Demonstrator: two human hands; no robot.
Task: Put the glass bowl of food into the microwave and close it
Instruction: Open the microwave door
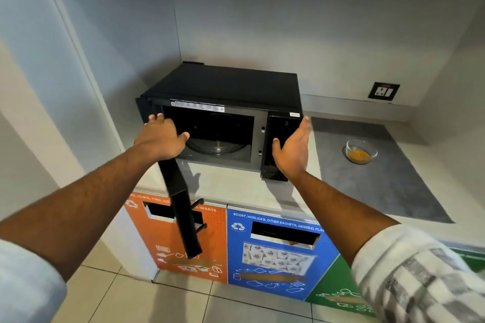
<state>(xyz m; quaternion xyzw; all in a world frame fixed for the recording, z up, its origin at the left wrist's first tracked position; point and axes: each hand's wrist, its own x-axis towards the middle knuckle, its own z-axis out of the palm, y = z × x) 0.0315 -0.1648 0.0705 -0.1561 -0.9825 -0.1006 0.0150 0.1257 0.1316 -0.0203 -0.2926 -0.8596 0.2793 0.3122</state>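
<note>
I am looking down at a pale countertop set in a white-walled alcove, with a grey mat lying on its right part and a black wall socket above. The black microwave oven is standing open — its door is swinging out to the left, and the glass turntable is showing inside. My left hand is resting on the door's top edge, fingers spread; my right hand is hovering beside the control panel, palm open, gripping nothing. The small clear glass bowl of yellow food is sitting on the mat, well apart from both hands. Below, the blue bin panel is reading "BOOST, HORLICKS, OTHER SACHETS"; the orange bin panel is showing "WASTE".
</note>
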